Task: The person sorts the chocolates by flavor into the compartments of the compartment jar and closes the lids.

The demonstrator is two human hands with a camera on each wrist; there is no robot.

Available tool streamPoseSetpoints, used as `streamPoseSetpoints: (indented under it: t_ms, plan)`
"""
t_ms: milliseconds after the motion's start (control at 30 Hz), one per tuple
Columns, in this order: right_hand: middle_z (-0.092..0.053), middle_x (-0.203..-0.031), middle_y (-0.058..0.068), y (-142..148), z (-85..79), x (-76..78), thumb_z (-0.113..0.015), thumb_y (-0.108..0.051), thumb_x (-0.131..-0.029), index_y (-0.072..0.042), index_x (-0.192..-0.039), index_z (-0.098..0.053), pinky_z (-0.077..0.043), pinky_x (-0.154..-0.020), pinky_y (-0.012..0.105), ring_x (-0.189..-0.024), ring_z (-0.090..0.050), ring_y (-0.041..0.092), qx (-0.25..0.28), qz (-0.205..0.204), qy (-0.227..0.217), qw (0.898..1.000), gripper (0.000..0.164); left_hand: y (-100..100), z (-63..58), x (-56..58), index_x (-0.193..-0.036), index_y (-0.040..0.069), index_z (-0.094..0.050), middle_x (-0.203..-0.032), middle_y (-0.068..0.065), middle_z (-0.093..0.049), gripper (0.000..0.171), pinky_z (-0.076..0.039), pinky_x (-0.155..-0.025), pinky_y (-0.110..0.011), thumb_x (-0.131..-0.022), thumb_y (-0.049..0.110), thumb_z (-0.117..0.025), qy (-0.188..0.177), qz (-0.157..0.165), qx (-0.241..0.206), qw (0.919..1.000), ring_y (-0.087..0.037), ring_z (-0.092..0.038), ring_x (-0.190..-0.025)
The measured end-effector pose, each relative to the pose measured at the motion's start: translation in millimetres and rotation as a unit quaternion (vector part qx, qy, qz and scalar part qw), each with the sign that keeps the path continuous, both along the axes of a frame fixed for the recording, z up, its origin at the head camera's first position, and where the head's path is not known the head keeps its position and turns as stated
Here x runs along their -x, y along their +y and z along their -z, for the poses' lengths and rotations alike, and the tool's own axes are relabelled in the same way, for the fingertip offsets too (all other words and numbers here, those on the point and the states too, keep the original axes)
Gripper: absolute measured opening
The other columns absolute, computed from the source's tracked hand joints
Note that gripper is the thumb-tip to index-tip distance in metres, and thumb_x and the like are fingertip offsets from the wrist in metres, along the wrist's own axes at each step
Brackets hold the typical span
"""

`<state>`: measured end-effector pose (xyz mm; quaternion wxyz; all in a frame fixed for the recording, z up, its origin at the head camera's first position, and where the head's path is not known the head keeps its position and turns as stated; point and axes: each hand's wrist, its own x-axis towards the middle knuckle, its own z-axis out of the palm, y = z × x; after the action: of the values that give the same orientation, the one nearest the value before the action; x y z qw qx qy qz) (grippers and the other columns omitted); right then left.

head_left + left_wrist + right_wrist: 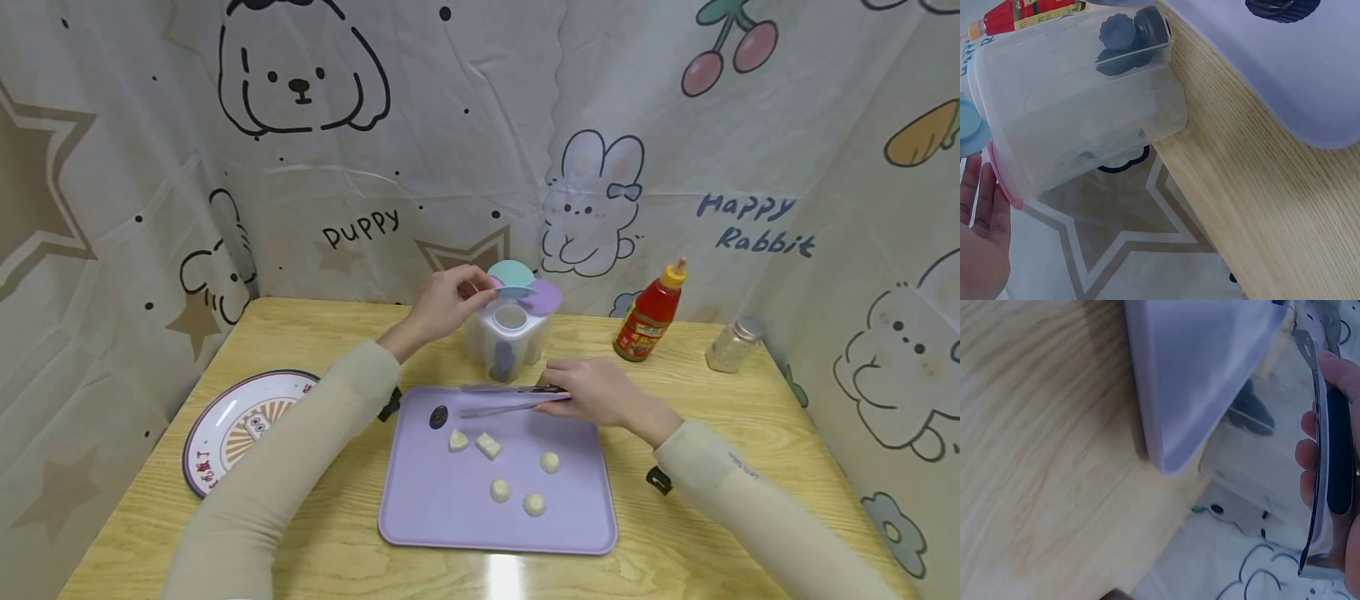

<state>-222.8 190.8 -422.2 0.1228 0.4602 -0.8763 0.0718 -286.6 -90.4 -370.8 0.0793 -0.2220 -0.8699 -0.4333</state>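
Note:
A clear compartmented container (508, 337) with pastel lid flaps stands behind a lavender tray (450, 508). My left hand (480, 289) pinches its blue flap (513, 291), lifted off a round opening. Dark ridged cookies (1124, 32) lie in the container's (1079, 106) bottom; my left palm (979, 237) is beside its top. My right hand (553, 400) grips metal tongs (498, 399) with dark handles over the tray's far edge, tips pointing left. On the tray lie one dark cookie (438, 417) and several small white pieces (488, 445). In the right wrist view my fingers (1311, 450) wrap the tongs (1321, 487).
A red sauce bottle (649, 313) and a small glass jar (733, 343) stand at the back right. A patterned plate (217, 417) lies at the left. The wooden table (750, 417) is enclosed by cartoon-print curtains on three sides.

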Motion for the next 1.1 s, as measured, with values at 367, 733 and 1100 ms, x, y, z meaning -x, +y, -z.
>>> streamPoseSetpoints:
  t_ms: [367, 733, 1100]
  plan:
    - [-0.071, -0.087, -0.008, -30.2, 11.1, 9.6, -0.084, -0.044, -0.088, -0.022, -0.095, -0.077, -0.044, -0.055, 0.021, -0.064, -0.057, 0.004, -0.032, -0.021, -0.032, 0.999, 0.024, -0.8, 1.4, 0.3, -0.109, 0.011, -0.075, -0.102, -0.007, -0.078, 0.015, -0.056, -0.08, -0.031, -0.101, 0.024, -0.073, 0.002, 0.002, 0.005, 1.0, -0.02, -0.072, -0.089]
    - [-0.076, -0.098, -0.004, -47.8, 13.6, 11.6, -0.078, -0.047, -0.093, -0.02, -0.104, -0.078, -0.054, -0.063, 0.025, -0.072, -0.068, 0.01, -0.058, -0.018, -0.066, 0.996, 0.029, -0.7, 1.8, -0.7, -0.108, 0.011, -0.075, -0.101, -0.008, -0.078, 0.014, -0.055, -0.078, -0.029, -0.101, 0.023, -0.072, 0.008, 0.001, 0.004, 1.0, -0.02, -0.071, -0.087]
    - [-0.072, -0.089, -0.008, -50.9, 13.4, 11.0, -0.08, -0.04, -0.093, -0.022, -0.093, -0.072, -0.049, -0.061, 0.024, -0.068, -0.06, 0.005, -0.046, -0.032, -0.073, 0.996, 0.02, 1.2, 1.2, -0.4, -0.107, 0.01, -0.075, -0.102, -0.008, -0.078, 0.014, -0.055, -0.078, -0.029, -0.101, 0.023, -0.073, 0.005, 0.001, 0.001, 1.0, -0.021, -0.071, -0.088]
